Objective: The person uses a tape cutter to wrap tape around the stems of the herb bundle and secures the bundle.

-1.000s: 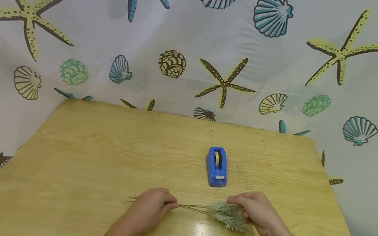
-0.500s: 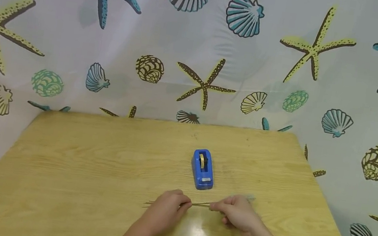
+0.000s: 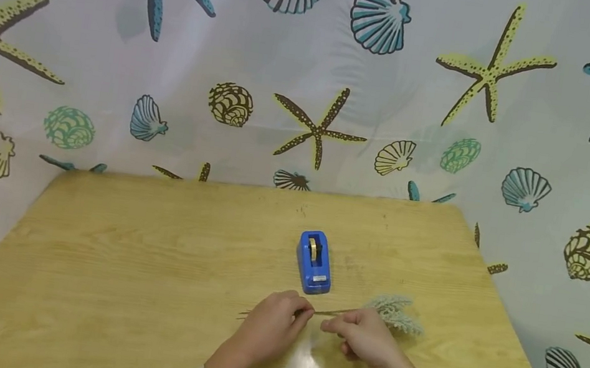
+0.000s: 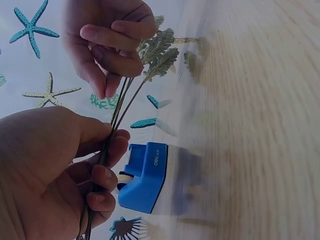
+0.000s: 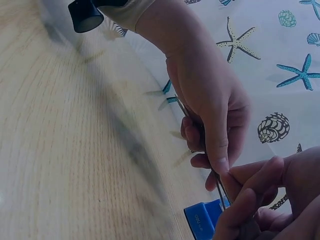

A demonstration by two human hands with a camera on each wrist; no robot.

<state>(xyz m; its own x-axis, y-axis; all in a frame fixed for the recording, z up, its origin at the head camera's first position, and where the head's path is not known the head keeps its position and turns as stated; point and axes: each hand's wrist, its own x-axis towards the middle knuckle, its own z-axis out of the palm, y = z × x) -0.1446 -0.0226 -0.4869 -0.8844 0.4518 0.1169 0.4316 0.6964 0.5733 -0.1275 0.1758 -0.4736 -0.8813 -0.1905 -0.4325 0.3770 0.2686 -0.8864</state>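
My left hand (image 3: 272, 325) pinches the thin brown stems of a small bunch of pale green dried flowers (image 3: 394, 313) just above the table. In the left wrist view, its fingers wrap the stems (image 4: 119, 110), and the fluffy heads (image 4: 161, 54) point away from it. Close by, my right hand (image 3: 366, 338) has curled fingers, with thumb and index tips beside the stems and slightly apart from them. Nothing is visible between those fingertips. The right wrist view shows both hands nearly touching, my right hand (image 5: 282, 200) hiding part of the stems.
A blue tape dispenser (image 3: 314, 265) with a roll of tape stands on the wooden table (image 3: 149, 251), just beyond the hands. Behind and at both sides hangs a white cloth (image 3: 186, 68) printed with starfish and shells.
My right hand has left the flower heads, come in along the stems towards my left hand, and moved off them. The bunch has shifted right and slightly away; the head view has turned right.
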